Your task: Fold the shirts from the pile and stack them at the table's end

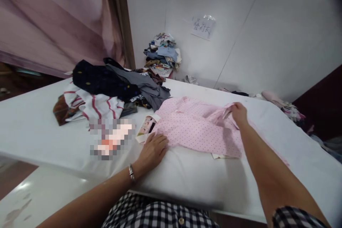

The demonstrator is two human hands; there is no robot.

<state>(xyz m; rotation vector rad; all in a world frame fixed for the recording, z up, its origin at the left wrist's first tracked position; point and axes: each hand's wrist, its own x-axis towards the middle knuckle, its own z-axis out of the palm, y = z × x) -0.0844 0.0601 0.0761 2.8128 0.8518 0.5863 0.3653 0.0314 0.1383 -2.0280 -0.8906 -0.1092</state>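
A pink shirt with small dark dots (192, 131) lies spread on the white-covered table in front of me. My left hand (154, 149) rests flat, fingers out, on its near left corner. At the far right of the shirt, my right hand (239, 114) pinches a gathered fold of the fabric and holds it up a little. Part of the shirt trails to the right behind my right forearm. From under the left edge sticks a pale-edged patterned piece (145, 128), whose kind I cannot make out. Another pale edge (226, 156) shows under the near right side.
A loose heap of dark, grey and striped clothes (107, 82) lies at the left. A tall stack of folded clothes (162, 53) stands by the wall. More clothes (280, 103) lie beyond the table's right edge. One pixelated item (113, 140) is unreadable.
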